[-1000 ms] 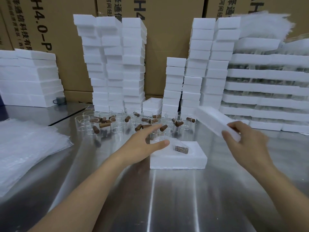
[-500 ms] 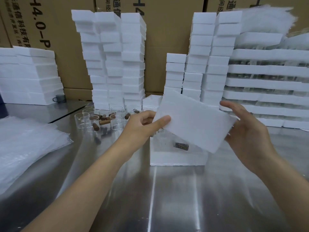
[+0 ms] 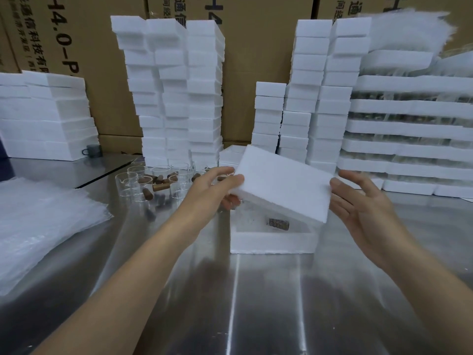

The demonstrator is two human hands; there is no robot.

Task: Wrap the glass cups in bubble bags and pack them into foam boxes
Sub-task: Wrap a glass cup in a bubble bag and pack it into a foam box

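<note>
An open white foam box sits on the steel table in front of me. Inside it lies a wrapped cup whose brown cork stopper shows. A flat white foam lid hangs tilted just above the box. My left hand pinches the lid's left edge between thumb and fingers. My right hand is spread, with its fingertips against the lid's right edge. Several bare glass cups with brown corks stand behind my left hand.
A pile of bubble bags lies at the left. Tall stacks of foam boxes and foam trays line the back, in front of brown cartons. A small grey cup stands at the far left.
The foam lid came from my right hand at the right into both hands, then sank lower and flatter over the open box. My left hand left the box and took the lid's left edge.
</note>
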